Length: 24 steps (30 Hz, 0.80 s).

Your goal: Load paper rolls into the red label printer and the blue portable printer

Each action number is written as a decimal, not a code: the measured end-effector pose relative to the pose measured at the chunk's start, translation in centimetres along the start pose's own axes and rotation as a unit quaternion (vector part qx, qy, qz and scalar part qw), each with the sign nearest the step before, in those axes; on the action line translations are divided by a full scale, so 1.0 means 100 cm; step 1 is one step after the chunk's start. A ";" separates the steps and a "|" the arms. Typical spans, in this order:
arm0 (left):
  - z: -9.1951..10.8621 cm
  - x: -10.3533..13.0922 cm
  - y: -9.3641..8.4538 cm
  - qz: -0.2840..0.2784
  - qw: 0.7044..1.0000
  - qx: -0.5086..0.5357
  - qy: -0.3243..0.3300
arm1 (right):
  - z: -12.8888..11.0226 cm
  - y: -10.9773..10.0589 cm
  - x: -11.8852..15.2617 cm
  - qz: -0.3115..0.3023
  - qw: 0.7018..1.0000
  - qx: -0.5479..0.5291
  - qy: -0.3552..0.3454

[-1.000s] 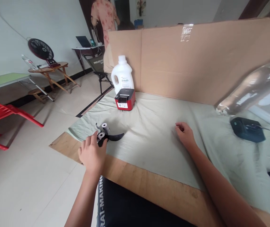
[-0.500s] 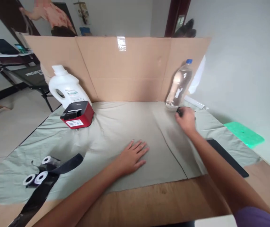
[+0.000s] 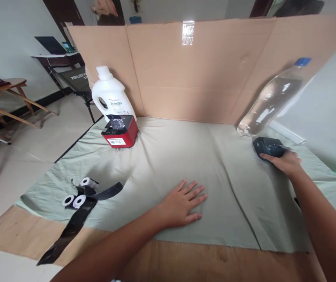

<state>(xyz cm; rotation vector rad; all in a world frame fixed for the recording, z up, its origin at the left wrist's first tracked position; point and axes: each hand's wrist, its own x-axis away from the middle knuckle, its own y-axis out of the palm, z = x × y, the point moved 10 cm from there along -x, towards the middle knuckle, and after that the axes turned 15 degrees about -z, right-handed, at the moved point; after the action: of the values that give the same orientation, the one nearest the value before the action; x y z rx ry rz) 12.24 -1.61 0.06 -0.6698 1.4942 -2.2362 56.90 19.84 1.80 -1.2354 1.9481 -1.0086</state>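
Observation:
My left hand (image 3: 182, 203) lies flat with spread fingers on the grey-green cloth (image 3: 179, 152). At the right, my right hand (image 3: 285, 160) is closed on a black device (image 3: 267, 147), which is close to the base of a clear bottle with a blue cap (image 3: 273, 98). The bottle leans against the cardboard. A red and black box-shaped device (image 3: 122, 133) stands at the left in front of a white jug (image 3: 113, 94). Several rolls (image 3: 79, 201) with black strips lie at the front left, away from both hands.
A cardboard screen (image 3: 185, 74) stands along the table's back edge. The bare wooden front edge (image 3: 197, 260) shows below the cloth. A white tube (image 3: 288, 133) lies at the right. Chair, stools and laptop are beyond the left side; part of a person shows behind.
The view has turned to the left, so things sit differently in the frame. More of the black device shows in my right hand. My left hand stays flat on the cloth.

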 end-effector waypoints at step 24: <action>-0.099 0.045 -0.047 0.229 0.927 0.160 -0.248 | -0.281 0.097 0.322 -0.014 0.987 -0.052 -0.154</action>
<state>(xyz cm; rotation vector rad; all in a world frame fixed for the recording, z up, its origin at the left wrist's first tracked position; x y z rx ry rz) 2.70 5.14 2.04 -0.6387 0.8941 -1.7231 17.65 0.54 5.12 -1.3902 1.7624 -0.6874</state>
